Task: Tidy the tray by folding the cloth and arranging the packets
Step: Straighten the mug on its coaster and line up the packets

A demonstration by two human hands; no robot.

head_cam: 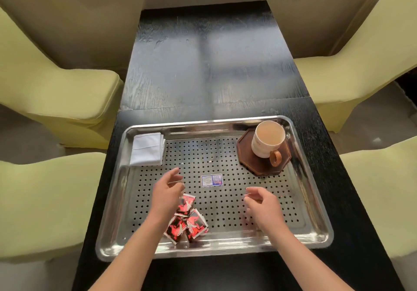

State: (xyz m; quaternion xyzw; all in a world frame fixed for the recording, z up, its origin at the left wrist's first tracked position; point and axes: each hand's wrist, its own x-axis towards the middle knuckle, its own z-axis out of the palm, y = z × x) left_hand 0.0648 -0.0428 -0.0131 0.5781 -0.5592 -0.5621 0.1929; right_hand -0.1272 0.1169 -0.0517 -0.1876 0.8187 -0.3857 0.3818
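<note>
A perforated steel tray (pixel 316 202) lies on a dark table. A white cloth (pixel 147 149), folded into a neat rectangle, sits in the tray's far left corner. Several red and black packets (pixel 188 222) lie bunched near the tray's front edge. One blue and white packet (pixel 211 180) lies flat alone in the middle. My left hand (pixel 168 191) hovers above the tray just left of the red packets, fingers loosely curled, holding nothing. My right hand (pixel 262 205) hovers over the tray's right half, fingers relaxed, also holding nothing.
A white mug (pixel 267 140) full of milky drink stands on a dark wooden coaster (pixel 248 157) in the tray's far right corner. Pale green chairs (pixel 67 101) flank the dark table (pixel 209 65) on both sides.
</note>
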